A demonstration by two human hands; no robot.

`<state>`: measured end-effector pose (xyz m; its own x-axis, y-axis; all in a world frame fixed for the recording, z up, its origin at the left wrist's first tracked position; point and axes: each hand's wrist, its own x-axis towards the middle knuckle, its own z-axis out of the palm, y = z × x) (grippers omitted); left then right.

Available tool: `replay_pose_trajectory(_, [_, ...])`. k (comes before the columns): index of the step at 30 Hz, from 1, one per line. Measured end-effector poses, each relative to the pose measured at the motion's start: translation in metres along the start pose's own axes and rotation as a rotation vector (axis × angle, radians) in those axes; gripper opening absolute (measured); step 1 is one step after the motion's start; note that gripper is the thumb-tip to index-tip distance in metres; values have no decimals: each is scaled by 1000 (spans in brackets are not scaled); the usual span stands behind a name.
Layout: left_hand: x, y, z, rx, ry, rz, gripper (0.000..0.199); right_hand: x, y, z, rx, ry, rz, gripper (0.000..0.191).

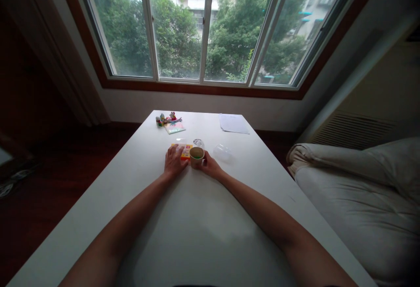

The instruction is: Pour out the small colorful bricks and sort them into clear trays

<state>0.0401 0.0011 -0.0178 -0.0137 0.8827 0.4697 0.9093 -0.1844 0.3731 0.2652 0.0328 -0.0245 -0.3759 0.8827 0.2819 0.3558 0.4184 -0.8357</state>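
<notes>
A small brown paper cup with something green inside stands upright on the white table. My right hand is closed round its right side. Just left of the cup, my left hand lies with fingers spread over a yellow and orange box, partly hiding it. Whether the fingers grip the box or only rest on it is hard to tell. Behind the cup is a small clear plastic piece, and a clear plastic container lies to its right.
Small colourful figurines and a pastel card are at the table's far left. White paper sheets lie at the far right. A window is beyond the table, and a pale sofa stands to the right.
</notes>
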Motion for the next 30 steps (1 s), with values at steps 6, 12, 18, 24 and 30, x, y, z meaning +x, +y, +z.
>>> replay_pose_trajectory(6, [2, -12, 4, 45, -22, -153, 82, 14, 3, 5, -31, -5, 5, 65])
replay_pose_trajectory(12, [5, -21, 8, -39, -83, -168, 88, 14, 9, 3, 5, 65, 25, 63])
replay_pose_trajectory(18, [5, -18, 7, -87, -68, -114, 72, 16, 8, 3, 154, -28, 12, 68])
replay_pose_trajectory(24, [4, -15, 5, -78, -80, -91, 77, 18, 13, -2, 200, 2, 22, 60])
replay_pose_trajectory(30, [3, -15, 5, -62, -98, -66, 72, 20, 23, -15, 21, 161, 98, 61])
